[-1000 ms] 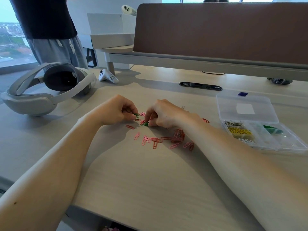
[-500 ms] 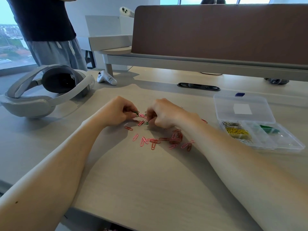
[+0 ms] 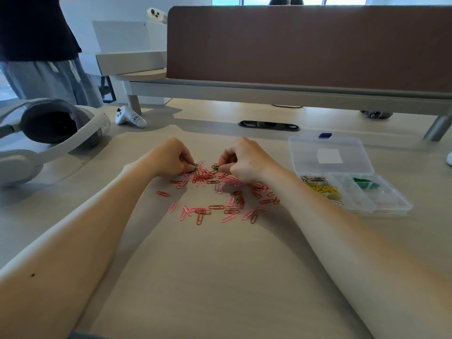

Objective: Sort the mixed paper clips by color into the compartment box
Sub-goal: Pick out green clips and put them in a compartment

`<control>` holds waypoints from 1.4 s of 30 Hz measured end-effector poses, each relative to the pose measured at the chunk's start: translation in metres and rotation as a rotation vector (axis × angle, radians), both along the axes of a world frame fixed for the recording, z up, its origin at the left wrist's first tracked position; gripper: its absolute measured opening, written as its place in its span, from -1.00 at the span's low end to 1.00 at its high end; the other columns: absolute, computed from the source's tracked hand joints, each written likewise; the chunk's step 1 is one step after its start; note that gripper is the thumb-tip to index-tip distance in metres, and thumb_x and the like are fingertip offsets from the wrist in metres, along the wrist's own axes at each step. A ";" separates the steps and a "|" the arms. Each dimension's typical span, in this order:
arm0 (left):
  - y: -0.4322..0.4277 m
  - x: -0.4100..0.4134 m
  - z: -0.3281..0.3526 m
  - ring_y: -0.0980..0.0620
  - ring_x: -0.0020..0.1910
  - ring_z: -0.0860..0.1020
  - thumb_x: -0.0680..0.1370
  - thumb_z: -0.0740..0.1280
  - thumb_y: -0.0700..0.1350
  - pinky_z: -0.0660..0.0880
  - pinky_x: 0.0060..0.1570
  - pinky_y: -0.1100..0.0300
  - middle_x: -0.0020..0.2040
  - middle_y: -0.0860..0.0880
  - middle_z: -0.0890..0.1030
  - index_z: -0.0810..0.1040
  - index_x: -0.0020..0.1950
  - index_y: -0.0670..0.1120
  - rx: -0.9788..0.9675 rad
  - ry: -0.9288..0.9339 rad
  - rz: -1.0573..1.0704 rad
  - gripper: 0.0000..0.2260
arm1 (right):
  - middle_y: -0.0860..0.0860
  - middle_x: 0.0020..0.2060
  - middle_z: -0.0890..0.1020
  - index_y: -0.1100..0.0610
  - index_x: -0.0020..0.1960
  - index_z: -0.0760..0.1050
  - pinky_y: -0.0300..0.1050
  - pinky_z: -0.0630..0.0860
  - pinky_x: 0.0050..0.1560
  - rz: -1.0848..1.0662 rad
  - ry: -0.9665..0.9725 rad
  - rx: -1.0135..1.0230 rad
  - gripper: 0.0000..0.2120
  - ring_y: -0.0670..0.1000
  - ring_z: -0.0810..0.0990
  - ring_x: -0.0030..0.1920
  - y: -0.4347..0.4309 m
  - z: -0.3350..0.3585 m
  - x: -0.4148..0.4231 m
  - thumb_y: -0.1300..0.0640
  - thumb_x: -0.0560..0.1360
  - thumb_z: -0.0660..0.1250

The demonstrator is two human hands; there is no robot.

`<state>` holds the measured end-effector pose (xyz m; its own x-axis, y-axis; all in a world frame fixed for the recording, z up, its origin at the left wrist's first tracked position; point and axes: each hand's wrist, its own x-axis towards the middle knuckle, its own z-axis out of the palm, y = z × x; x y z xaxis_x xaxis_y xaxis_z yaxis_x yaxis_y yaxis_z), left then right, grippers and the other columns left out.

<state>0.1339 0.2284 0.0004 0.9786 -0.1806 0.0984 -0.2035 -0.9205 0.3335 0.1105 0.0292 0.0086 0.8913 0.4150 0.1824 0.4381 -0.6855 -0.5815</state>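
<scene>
Green clips [image 3: 215, 167] are being pinched by left hand [image 3: 171, 157] and right hand [image 3: 247, 160], fingers curled. Compartment box [image 3: 391, 209] is holding yellow, silver, green; pink clips [image 3: 220, 203] are waiting loose.

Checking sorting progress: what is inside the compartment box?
The compartment box holds silver clips, yellow clips just nearer, and green clips to their right. Glare on the clear plastic hides whether other compartments hold anything.
</scene>
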 end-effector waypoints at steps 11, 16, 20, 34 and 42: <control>-0.018 0.002 0.015 0.02 -0.14 0.51 0.49 0.40 -0.15 0.40 -0.12 0.20 -0.10 -0.03 0.63 0.67 0.01 -0.16 0.192 0.184 0.066 -0.86 | -0.15 -0.32 0.55 0.08 -0.20 0.59 -0.40 0.36 -0.32 -0.007 0.022 -0.012 -0.88 -0.22 0.51 -0.29 -0.003 -0.004 0.002 0.25 0.47 0.43; -0.018 -0.003 0.014 0.00 -0.14 0.51 0.51 0.37 -0.18 0.40 -0.11 0.19 -0.12 -0.04 0.62 0.67 -0.05 -0.15 0.155 0.168 0.048 -0.89 | -0.17 -0.35 0.53 0.08 -0.19 0.59 -0.44 0.32 -0.36 -0.013 0.015 -0.003 -0.89 -0.24 0.48 -0.33 -0.008 -0.003 0.001 0.25 0.47 0.43; -0.017 -0.011 0.018 0.00 -0.25 0.47 0.50 0.38 -0.21 0.44 -0.13 0.14 -0.19 -0.13 0.64 0.66 -0.05 -0.22 0.004 0.155 0.044 -0.89 | -0.16 -0.36 0.56 0.09 -0.20 0.60 -0.43 0.34 -0.36 -0.018 0.008 0.024 -0.89 -0.24 0.50 -0.33 -0.010 0.001 0.001 0.25 0.47 0.43; -0.148 -0.027 0.035 0.15 -0.38 0.53 0.54 0.34 -0.21 0.46 -0.30 0.27 -0.30 -0.02 0.61 0.63 -0.10 -0.14 -0.205 0.092 -0.315 -0.92 | -0.10 -0.35 0.58 0.10 -0.23 0.59 -0.29 0.39 -0.27 -0.206 0.000 -0.001 -0.87 -0.17 0.51 -0.33 -0.135 0.025 -0.030 0.25 0.48 0.42; -0.241 -0.017 0.024 0.15 -0.30 0.49 0.53 0.37 -0.18 0.41 -0.28 0.33 -0.26 0.06 0.57 0.63 -0.06 -0.10 -0.184 -0.020 -0.447 -0.95 | -0.08 -0.30 0.62 0.06 -0.23 0.60 -0.28 0.42 -0.28 -0.440 -0.010 -0.055 -0.87 -0.14 0.55 -0.28 -0.229 0.008 -0.038 0.24 0.45 0.45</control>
